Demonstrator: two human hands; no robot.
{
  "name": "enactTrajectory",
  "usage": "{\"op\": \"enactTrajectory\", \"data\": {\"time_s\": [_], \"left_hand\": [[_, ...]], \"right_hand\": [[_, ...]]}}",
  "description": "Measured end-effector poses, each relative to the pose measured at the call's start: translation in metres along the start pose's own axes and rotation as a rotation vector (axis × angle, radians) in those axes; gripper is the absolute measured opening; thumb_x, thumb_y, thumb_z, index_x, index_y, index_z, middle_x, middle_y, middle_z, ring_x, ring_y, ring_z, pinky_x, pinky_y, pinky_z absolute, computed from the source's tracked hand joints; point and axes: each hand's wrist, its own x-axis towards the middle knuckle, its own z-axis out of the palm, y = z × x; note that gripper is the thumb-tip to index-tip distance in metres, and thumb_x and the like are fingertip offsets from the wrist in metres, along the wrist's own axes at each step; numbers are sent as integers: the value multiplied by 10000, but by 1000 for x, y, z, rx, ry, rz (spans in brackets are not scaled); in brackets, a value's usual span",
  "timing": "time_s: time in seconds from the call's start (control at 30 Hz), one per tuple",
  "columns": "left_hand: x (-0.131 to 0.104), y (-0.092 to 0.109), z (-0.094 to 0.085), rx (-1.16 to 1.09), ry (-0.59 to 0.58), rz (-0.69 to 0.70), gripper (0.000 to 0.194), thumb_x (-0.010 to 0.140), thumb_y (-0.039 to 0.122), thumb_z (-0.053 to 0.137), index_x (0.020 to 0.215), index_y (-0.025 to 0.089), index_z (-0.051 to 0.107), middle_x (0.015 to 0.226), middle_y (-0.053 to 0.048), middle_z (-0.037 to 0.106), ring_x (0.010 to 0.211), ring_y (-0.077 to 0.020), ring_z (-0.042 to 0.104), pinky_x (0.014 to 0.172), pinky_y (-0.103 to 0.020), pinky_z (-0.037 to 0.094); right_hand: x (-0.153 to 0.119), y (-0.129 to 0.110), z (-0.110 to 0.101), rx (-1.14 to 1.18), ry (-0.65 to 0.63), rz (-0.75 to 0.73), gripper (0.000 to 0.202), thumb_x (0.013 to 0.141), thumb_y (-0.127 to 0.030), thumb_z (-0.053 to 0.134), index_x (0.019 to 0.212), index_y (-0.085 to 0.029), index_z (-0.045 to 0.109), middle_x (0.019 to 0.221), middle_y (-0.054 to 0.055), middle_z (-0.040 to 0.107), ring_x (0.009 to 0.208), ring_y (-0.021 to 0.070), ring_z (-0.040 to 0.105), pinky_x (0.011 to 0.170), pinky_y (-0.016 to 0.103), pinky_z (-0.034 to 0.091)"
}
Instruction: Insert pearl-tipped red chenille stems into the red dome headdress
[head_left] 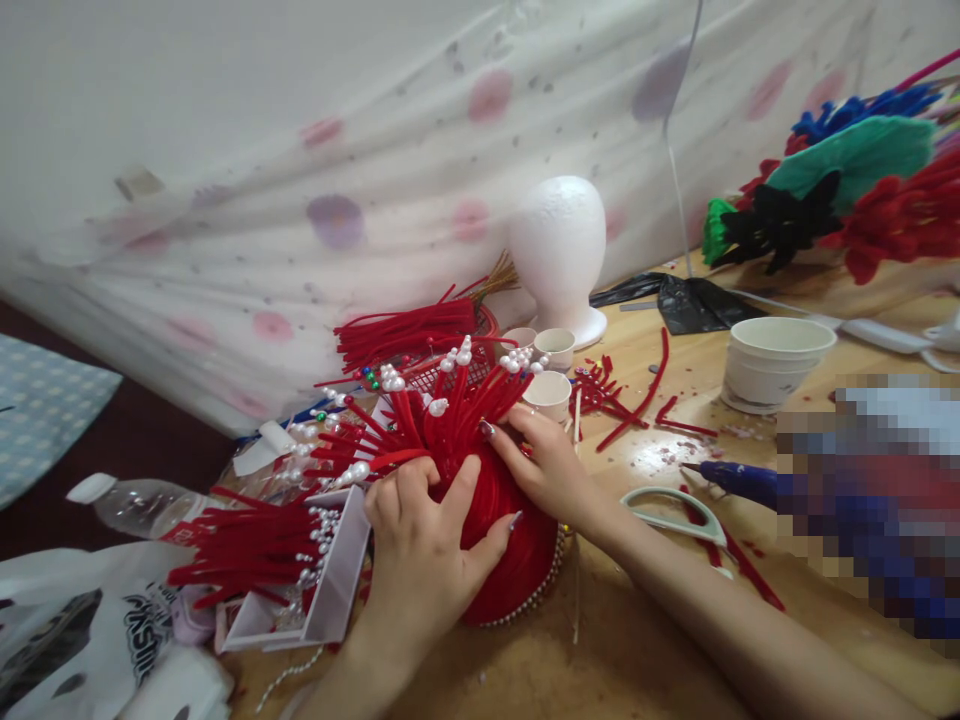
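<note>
In the middle of the table stands a rounded red headpiece [517, 560], with a string of small beads along its lower edge. A fan of red fuzzy stems [405, 420], several tipped with white pearl beads, rises from its top. My left hand [427, 550] grips the headpiece's near left side, its thumb and index finger spread over the red surface and the other fingers bent at the stems. My right hand [544, 465] holds the right side, its fingers closed against the base of the stems. What lies under the fingers is hidden.
A white box [337, 580] with red pearl-tipped stems stands left, near a plastic bottle [142, 505]. Behind are a white foam head [562, 250] and a red basket [487, 325]. Right are paper cups [776, 365], scissors [675, 510] and a partly blurred blue pointed tool [742, 482].
</note>
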Motion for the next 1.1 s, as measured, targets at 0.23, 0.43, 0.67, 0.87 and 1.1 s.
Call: {"op": "enactTrajectory", "data": {"time_s": [0.23,0.43,0.67,0.87,1.1], "left_hand": [[0,0,1,23,5,41,424,876,473,525,1177,196,636,1007,-110,451,917,-270,432,825,-445,382],[1,-4,1,28,9,90,483,888,489,503,1218,149,592,996,-118,447,909,-271,437,827,-447,374],[0,-4,1,8,13,68,445,890,474,508,1204,166,571,997,-104,449,901,-258,441,820,-430,379],[2,-4,0,-58,12,51,401,874,426,552,1177,165,573,1006,-101,435,886,-256,432,793,-428,382],[2,3,-3,-231,108,103,119,865,266,621,978,228,625,1032,-84,537,948,-254,485,865,-442,346]], "right_hand": [[2,-1,0,45,-8,56,172,924,-207,487,757,-196,527,754,20,596,698,151,528,674,288,425],[1,0,1,18,0,60,196,931,-234,475,739,-204,498,732,10,568,679,149,507,657,289,408],[1,-1,1,15,-13,58,193,931,-227,458,743,-200,495,737,18,569,676,153,498,651,291,395],[2,0,1,12,-15,43,199,928,-209,464,730,-202,479,732,16,555,677,149,487,659,287,386],[1,0,0,32,-17,36,183,922,-185,467,740,-201,479,750,21,561,693,150,494,673,286,390]]}}
